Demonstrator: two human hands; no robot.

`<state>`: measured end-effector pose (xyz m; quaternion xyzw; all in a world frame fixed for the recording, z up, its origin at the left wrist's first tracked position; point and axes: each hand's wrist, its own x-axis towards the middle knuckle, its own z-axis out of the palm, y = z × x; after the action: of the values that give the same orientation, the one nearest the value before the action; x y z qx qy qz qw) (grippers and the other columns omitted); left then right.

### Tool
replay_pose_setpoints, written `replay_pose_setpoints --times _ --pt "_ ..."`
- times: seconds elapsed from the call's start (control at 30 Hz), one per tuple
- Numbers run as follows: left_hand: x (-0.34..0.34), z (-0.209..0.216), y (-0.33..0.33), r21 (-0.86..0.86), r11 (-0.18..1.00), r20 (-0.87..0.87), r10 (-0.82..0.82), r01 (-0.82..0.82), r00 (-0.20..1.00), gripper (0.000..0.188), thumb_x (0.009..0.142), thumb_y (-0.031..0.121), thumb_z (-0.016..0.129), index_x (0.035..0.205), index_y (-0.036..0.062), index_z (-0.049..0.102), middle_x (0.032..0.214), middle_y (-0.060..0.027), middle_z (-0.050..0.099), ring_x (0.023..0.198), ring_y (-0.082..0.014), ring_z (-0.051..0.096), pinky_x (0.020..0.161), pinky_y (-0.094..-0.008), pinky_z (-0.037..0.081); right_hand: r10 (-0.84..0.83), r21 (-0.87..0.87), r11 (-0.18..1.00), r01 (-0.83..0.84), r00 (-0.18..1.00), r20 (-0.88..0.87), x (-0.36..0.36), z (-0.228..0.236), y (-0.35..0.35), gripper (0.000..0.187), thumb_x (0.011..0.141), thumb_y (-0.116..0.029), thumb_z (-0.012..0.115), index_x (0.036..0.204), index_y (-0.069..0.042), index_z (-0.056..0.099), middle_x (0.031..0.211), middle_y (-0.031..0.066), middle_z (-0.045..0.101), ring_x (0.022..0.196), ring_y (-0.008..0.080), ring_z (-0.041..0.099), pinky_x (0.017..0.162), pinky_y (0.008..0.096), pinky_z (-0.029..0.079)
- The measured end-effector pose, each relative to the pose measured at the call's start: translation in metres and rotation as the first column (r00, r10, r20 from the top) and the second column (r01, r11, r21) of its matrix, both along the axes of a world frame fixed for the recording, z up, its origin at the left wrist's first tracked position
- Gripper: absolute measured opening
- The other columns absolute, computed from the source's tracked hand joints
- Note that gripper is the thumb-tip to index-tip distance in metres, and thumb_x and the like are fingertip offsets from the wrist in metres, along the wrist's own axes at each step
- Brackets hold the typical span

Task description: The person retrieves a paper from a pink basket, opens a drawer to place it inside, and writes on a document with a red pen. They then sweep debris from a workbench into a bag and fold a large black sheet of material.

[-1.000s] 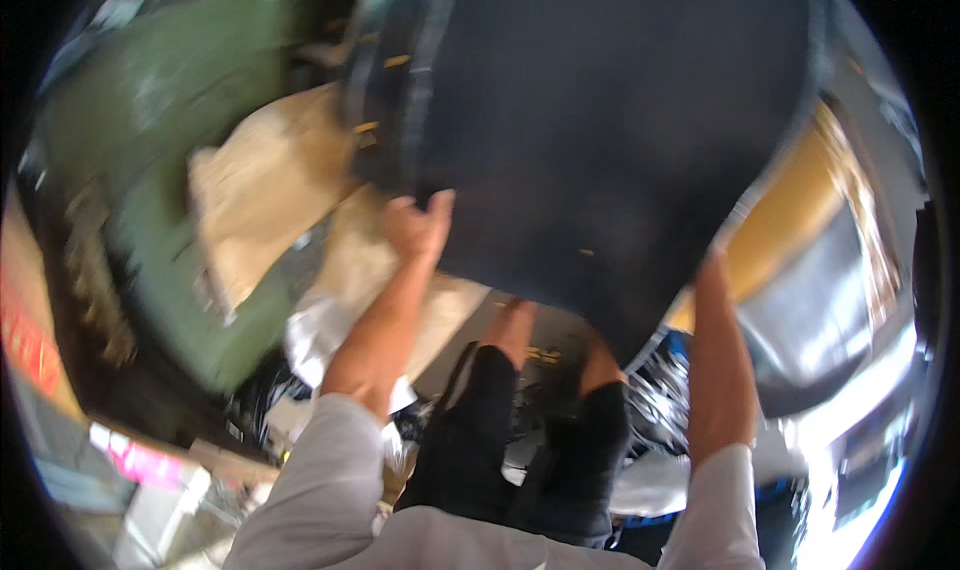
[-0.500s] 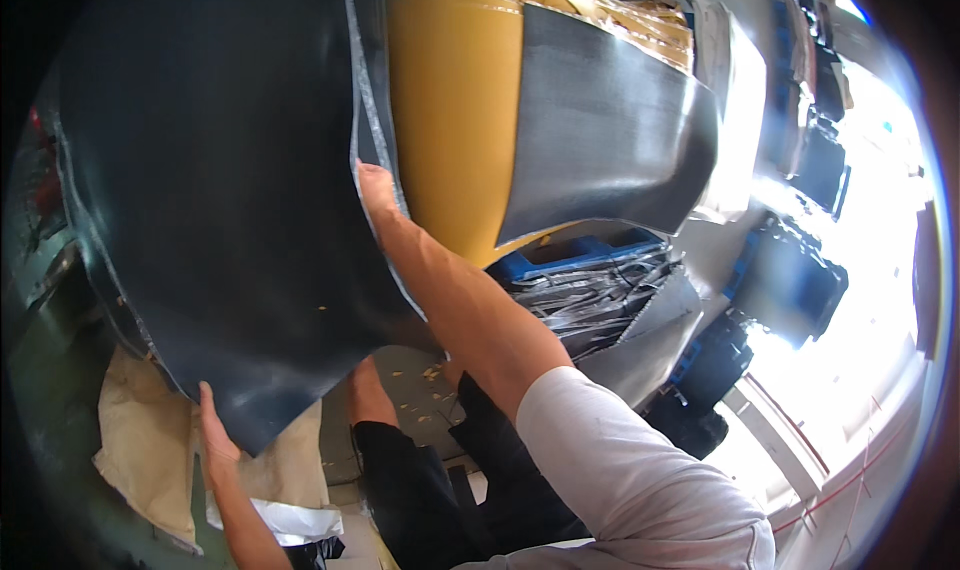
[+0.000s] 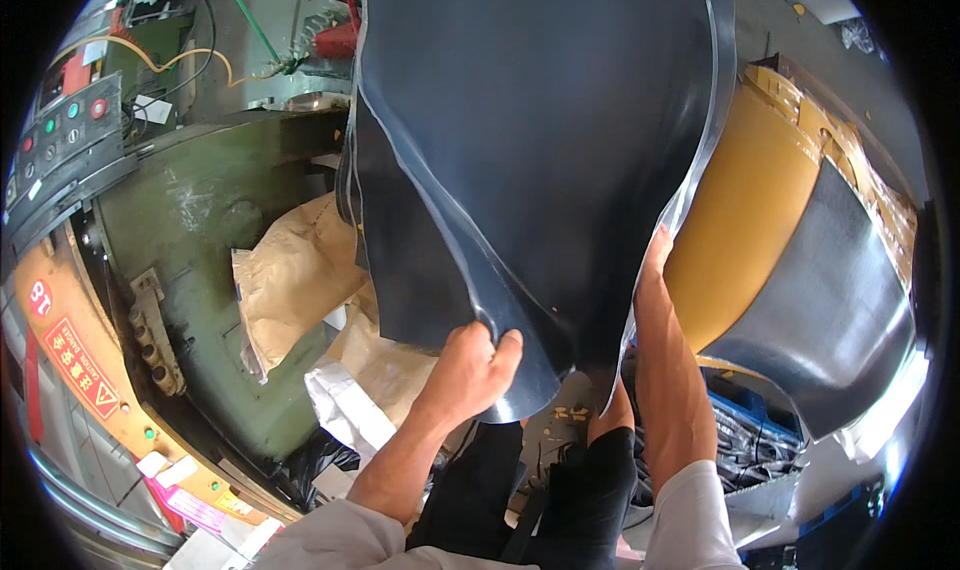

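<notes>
A large, glossy black rubber-like sheet [image 3: 560, 120] hangs in front of me, with at least one more layer behind its left side. My left hand [image 3: 475, 370] is closed on its lower left edge, and the sheet folds over in a crease there. At the right edge, my right hand [image 3: 655, 255] grips the sheet with the thumb side showing; its other fingers are hidden behind the material. The lower corner curls between my two hands, above my legs.
Left stands a green machine [image 3: 210, 210] with a button panel [image 3: 70, 125] and a yellow guard [image 3: 85, 360]. Brown paper sacks [image 3: 300, 270] lie beside it. At right, a black sheet [image 3: 800, 300] drapes over a yellow roll [image 3: 750, 190], above a bin of dark strips [image 3: 745, 445].
My view has swung left, bringing the machine into sight. My left hand has gone from lying stretched along the sheet's edge to gripping and folding it. The right hand keeps its hold.
</notes>
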<state>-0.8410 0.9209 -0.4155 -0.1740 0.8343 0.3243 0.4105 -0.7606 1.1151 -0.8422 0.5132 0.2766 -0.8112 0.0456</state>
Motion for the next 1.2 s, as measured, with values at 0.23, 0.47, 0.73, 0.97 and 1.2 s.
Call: replay_pose_setpoints --times 0.23,0.47,0.73,0.97,1.2 --pt "-0.010 -0.019 0.048 0.010 0.976 -0.144 -0.215 0.219 0.966 0.033 0.098 0.017 0.062 0.077 -0.0074 0.055 0.065 -0.0265 0.064 0.063 -0.0410 0.070 0.060 -0.0455 0.052 0.091 0.381 0.907 -0.179 0.967 0.237 -0.043 0.091 -0.014 0.054 0.107 -0.044 0.060 0.106 0.006 0.078 0.089 0.0062 0.075 0.082 0.0139 0.068 0.079 0.0311 0.053" --pt "-0.028 -0.106 0.075 -0.124 0.910 -0.296 -0.415 0.397 0.860 0.036 0.098 0.018 0.059 0.081 -0.0131 0.060 0.074 -0.0386 0.063 0.074 -0.0551 0.067 0.066 -0.0549 0.055 0.190 0.281 0.943 -0.177 0.982 -0.020 0.001 0.019 0.001 0.042 0.106 -0.039 0.062 0.103 0.000 0.079 0.085 0.0024 0.074 0.072 0.0126 0.066 0.066 0.0302 0.053" --pt "-0.037 -0.096 0.009 -0.086 0.983 -0.154 -0.174 0.162 0.973 0.036 0.090 0.025 0.064 0.101 -0.0088 0.065 0.098 -0.0345 0.071 0.096 -0.0525 0.070 0.091 -0.0561 0.055 0.040 -0.101 0.994 -0.045 0.998 -0.049 0.032 0.033 0.050 0.046 0.106 -0.038 0.049 0.124 -0.001 0.071 0.109 0.0099 0.074 0.100 0.0271 0.070 0.093 0.0392 0.056" --pt "0.027 -0.164 -0.268 -0.073 0.923 -0.204 0.356 -0.377 0.912 0.059 0.087 0.038 0.072 0.120 -0.0113 0.065 0.128 -0.0316 0.068 0.120 -0.0405 0.067 0.101 -0.0491 0.052 0.596 0.443 0.606 -0.661 0.746 0.298 0.078 0.166 0.051 0.058 0.107 -0.044 0.058 0.146 -0.002 0.056 0.134 0.0095 0.067 0.123 0.0218 0.063 0.103 0.0364 0.051" --pt "0.086 -0.265 -0.364 -0.195 0.865 -0.081 0.456 -0.462 0.886 0.094 0.086 0.072 0.075 0.129 -0.0098 0.060 0.119 -0.0222 0.071 0.112 -0.0318 0.069 0.097 -0.0421 0.053 0.250 0.023 0.965 -0.261 0.942 0.224 0.138 0.140 0.043 0.074 0.108 -0.060 0.046 0.162 -0.010 0.038 0.161 0.0067 0.048 0.148 0.0282 0.044 0.124 0.0435 0.035"
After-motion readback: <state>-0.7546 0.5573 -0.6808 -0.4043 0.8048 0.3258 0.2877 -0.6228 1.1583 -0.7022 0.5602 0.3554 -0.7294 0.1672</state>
